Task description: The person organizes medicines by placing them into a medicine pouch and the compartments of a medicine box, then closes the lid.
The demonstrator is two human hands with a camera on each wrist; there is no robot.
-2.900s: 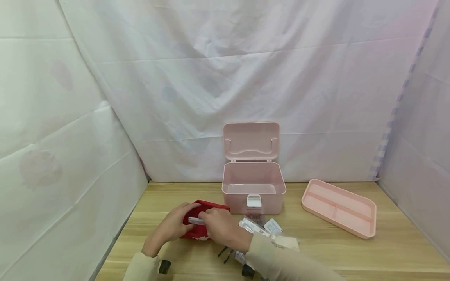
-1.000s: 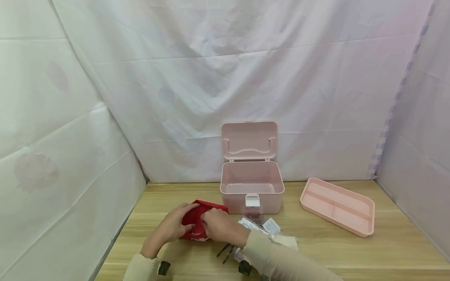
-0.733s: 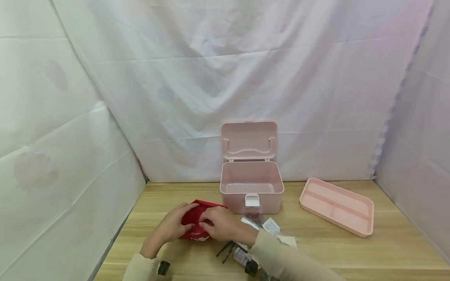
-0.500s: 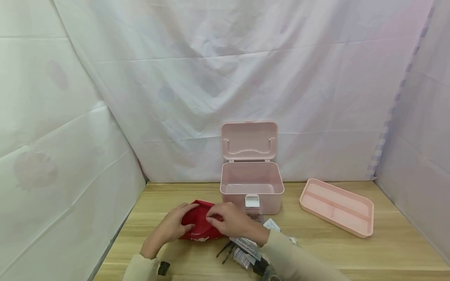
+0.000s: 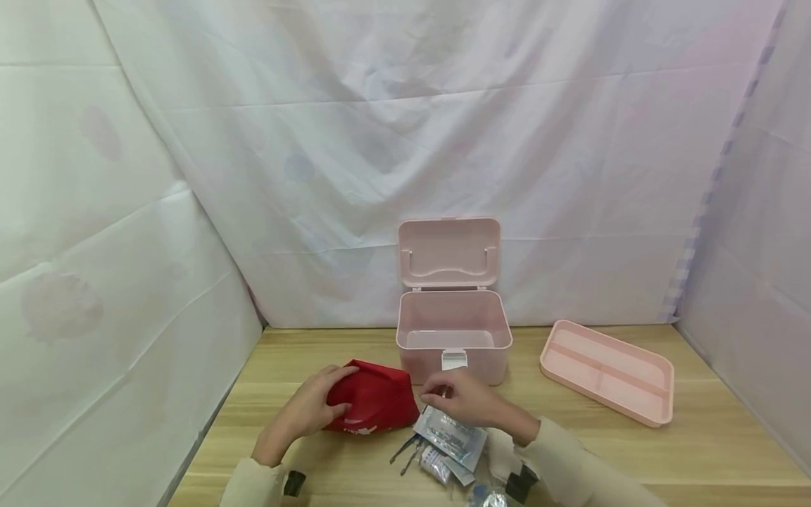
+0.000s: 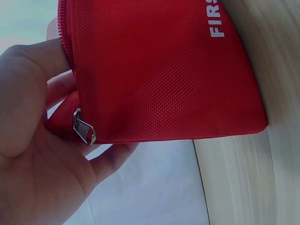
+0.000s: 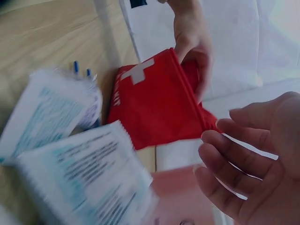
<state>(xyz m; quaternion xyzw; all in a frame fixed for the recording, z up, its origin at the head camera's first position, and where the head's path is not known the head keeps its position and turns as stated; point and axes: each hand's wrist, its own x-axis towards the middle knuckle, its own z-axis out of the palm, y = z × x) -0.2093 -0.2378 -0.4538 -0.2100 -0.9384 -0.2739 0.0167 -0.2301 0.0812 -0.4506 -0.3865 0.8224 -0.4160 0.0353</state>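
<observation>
My left hand (image 5: 310,405) grips a red first-aid pouch (image 5: 374,401) at its left end, thumb in front and fingers behind. In the left wrist view the zipper pull (image 6: 84,129) hangs beside that hand's palm, and the white lettering is partly cut off. My right hand (image 5: 472,400) hovers right of the pouch, over a white printed packet (image 5: 453,435). The right wrist view shows this hand's fingers loosely bent and holding nothing, with the packet (image 7: 89,173) apart from them. A wrapped roll (image 5: 434,465) and dark thin prongs (image 5: 405,451) lie beside the packet.
A pink box (image 5: 418,366) with its lid (image 5: 450,253) raised stands behind the right hand. To its right lies a pink divided tray (image 5: 605,373). More clear-wrapped items (image 5: 488,496) lie at the table's front edge. White cloth (image 5: 380,162) hangs around the table.
My right hand brought a white strip into the pouch, then withdrew without it and moved right over the packets. The pouch mouth has narrowed. The left hand stays put.
</observation>
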